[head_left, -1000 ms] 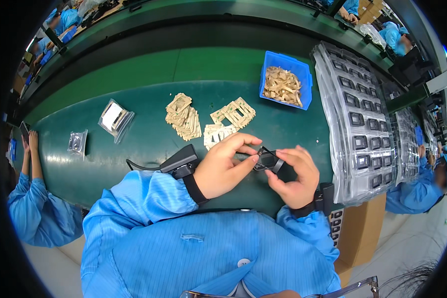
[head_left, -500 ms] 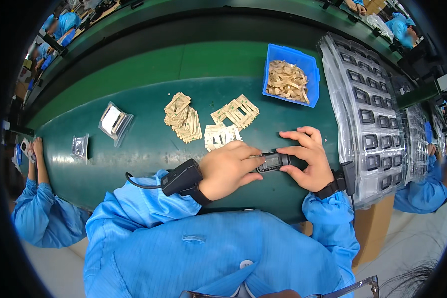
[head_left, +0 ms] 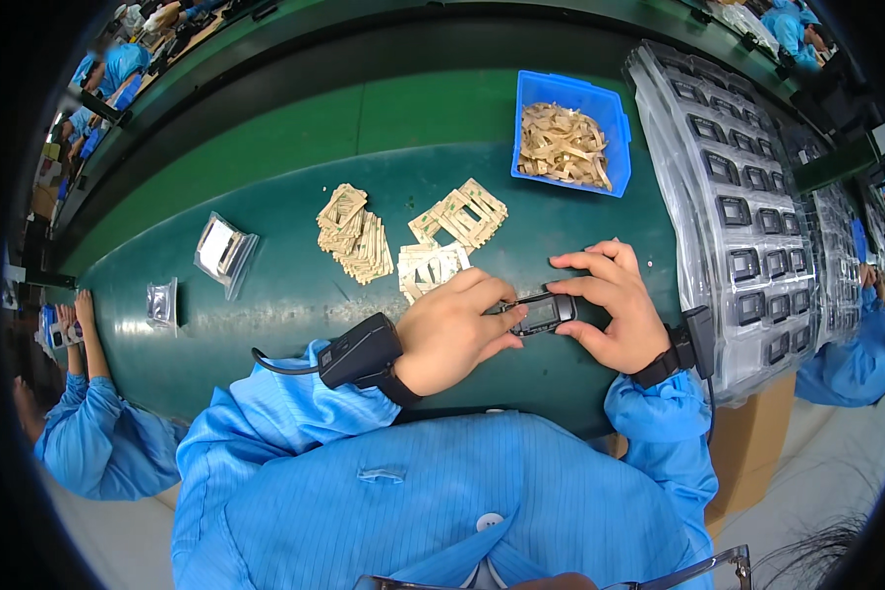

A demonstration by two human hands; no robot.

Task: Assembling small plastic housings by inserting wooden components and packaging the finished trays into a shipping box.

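Note:
A small black plastic frame with a grey rectangular window (head_left: pixel 542 313) lies between my hands at the near side of the green table. My left hand (head_left: pixel 457 332) is closed at its left end, thumb below and fingertips above. My right hand (head_left: pixel 615 310) pinches the other end between thumb and index finger, the remaining fingers held apart above. Just beyond my left hand rests a sheet of pale cut-out adhesive frames (head_left: pixel 429 267). Behind it lie a fanned stack of tan adhesive frames (head_left: pixel 474 213) and another tan stack (head_left: pixel 362 236).
A blue bin (head_left: pixel 617 128) full of tan peeled strips (head_left: pixel 560 147) stands at the far right. Clear plastic trays of black frames (head_left: pixel 733 211) line the right side. Two plastic bags (head_left: pixel 226 251) (head_left: pixel 161 303) lie left. A co-worker's hands (head_left: pixel 81 317) are at the left edge.
The whole view has shifted slightly. Both hands keep their grip on the black frame, whose window now shows a little more fully, and the left fingers have moved slightly.

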